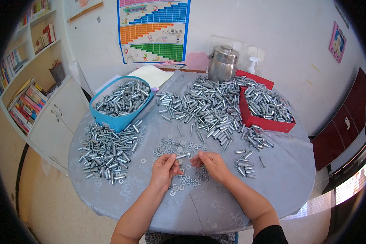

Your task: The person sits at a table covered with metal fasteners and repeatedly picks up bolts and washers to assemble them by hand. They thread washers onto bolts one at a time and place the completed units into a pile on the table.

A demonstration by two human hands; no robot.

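bolt [182, 156] pinched in left fingers [174, 166]; right fingers [196, 161] curl beside it, grip unclear.

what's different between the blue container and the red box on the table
The blue container has rounded corners and a curved rim, while the red box shows straight sides and sharper corners. The blue container stands on the left of the table, the red box on the right. Both are open at the top and heaped with silver metal parts, with more piled beside each.
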